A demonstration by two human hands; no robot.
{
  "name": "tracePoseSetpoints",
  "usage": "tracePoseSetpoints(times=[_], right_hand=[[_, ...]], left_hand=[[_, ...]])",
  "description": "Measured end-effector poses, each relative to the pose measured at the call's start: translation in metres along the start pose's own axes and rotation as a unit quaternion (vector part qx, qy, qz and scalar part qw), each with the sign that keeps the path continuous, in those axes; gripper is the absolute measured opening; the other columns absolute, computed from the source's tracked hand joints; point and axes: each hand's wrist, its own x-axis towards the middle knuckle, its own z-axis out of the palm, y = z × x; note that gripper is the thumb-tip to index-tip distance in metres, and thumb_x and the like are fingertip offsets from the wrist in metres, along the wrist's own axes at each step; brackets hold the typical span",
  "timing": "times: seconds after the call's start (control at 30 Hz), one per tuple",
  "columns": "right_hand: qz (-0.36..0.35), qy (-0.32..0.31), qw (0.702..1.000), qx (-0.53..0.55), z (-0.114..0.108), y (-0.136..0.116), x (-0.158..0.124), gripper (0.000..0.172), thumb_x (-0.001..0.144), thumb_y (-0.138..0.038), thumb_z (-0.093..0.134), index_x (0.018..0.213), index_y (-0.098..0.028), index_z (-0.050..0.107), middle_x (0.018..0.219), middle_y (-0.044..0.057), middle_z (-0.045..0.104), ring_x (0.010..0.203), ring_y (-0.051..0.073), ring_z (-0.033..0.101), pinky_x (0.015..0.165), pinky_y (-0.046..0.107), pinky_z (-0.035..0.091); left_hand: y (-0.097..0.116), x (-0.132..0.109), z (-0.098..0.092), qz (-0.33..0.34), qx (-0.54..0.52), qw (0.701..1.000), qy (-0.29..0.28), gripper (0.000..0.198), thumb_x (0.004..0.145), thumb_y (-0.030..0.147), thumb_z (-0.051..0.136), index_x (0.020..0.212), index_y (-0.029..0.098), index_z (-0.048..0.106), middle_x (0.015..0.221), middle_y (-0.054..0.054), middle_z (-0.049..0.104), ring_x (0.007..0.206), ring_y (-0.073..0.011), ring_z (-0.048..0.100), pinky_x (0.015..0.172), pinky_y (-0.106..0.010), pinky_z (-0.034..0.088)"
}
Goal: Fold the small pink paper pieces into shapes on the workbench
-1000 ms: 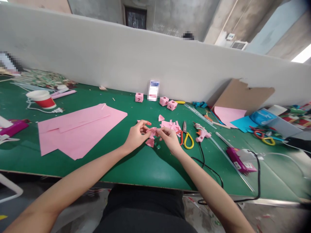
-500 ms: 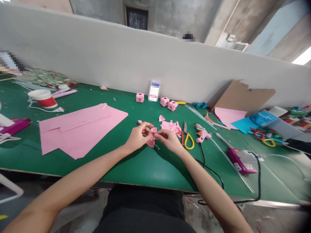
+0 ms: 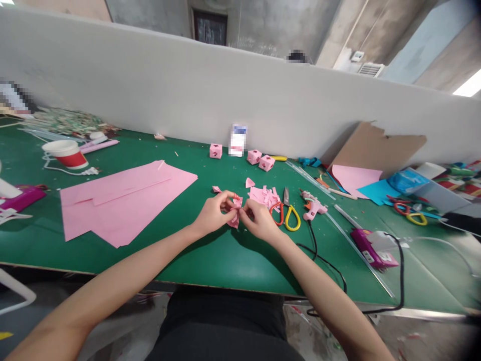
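Between my two hands is a small folded pink paper piece (image 3: pixel 235 220), raised just above the green table. My left hand (image 3: pixel 215 212) pinches it from the left with thumb and fingers. From the right, the closed fingertips of my right hand (image 3: pixel 259 216) press on its edge. Part of the piece is hidden by my fingers. Just beyond my right hand lie pink paper strips (image 3: pixel 265 195) and a loose pink scrap (image 3: pixel 250 182). Scissors (image 3: pixel 292 218) with one red and one yellow handle rest right of that hand.
Large pink paper sheets (image 3: pixel 128 210) cover the left side. Several pink paper cubes, such as one cube (image 3: pixel 215 151), stand at the back. A pink glue gun (image 3: pixel 314 206), its black cord, and a purple power strip (image 3: pixel 372 248) lie right. A paper cup (image 3: pixel 65 153) stands far left.
My right hand has shifted slightly and its fingers have curled in closer on the paper piece. The piece has turned a little; my left hand keeps its pinch.
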Motion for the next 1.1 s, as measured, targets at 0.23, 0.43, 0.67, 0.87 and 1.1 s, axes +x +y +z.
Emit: tracePoseSetpoints(times=[0.23,0.43,0.67,0.87,1.1], right_hand=[[-0.005,-0.059,0.998,-0.015,-0.009,-0.005,-0.002,0.027,0.088,-0.026,0.048,0.063,-0.020,0.046,0.058,-0.003,0.048,0.053,0.011,0.040,0.053,0.025,0.027],[-0.015,-0.015,1.000,0.022,-0.001,-0.006,-0.003,0.027,0.089,-0.026,0.046,0.064,-0.021,0.039,0.059,-0.003,0.042,0.055,0.011,0.038,0.053,0.025,0.027],[-0.058,0.039,0.997,-0.022,0.003,-0.008,-0.003,0.025,0.092,-0.024,0.044,0.068,-0.021,0.038,0.064,-0.002,0.043,0.058,0.012,0.039,0.056,0.026,0.028],[-0.019,0.031,0.999,0.034,0.002,-0.008,-0.002,0.027,0.090,-0.026,0.046,0.064,-0.020,0.040,0.058,-0.004,0.040,0.055,0.011,0.038,0.054,0.025,0.029],[0.040,-0.056,0.995,0.066,-0.004,-0.001,-0.001,0.026,0.084,-0.026,0.049,0.059,-0.019,0.045,0.054,-0.004,0.042,0.051,0.010,0.037,0.050,0.023,0.027]], left_hand=[[-0.001,0.001,0.000,-0.009,-0.055,0.997,-0.057,0.032,0.075,0.022,0.067,0.104,0.017,0.057,0.080,-0.002,0.069,0.072,-0.0148,0.069,0.071,-0.026,0.057],[-0.002,0.002,-0.002,-0.007,-0.082,0.996,-0.044,0.033,0.074,0.023,0.069,0.105,0.015,0.057,0.081,-0.002,0.067,0.072,-0.0143,0.068,0.070,-0.025,0.057],[0.000,0.003,-0.001,-0.006,-0.075,0.997,-0.016,0.032,0.077,0.023,0.067,0.107,0.015,0.058,0.088,-0.005,0.068,0.081,-0.0159,0.069,0.076,-0.027,0.057],[0.007,0.000,-0.002,0.011,-0.063,0.998,0.002,0.033,0.081,0.023,0.065,0.112,0.015,0.055,0.090,-0.006,0.070,0.084,-0.0163,0.069,0.077,-0.027,0.057],[0.006,-0.003,0.002,0.040,-0.033,0.998,-0.028,0.033,0.083,0.025,0.065,0.112,0.016,0.054,0.090,-0.005,0.070,0.082,-0.0170,0.070,0.077,-0.029,0.058]])
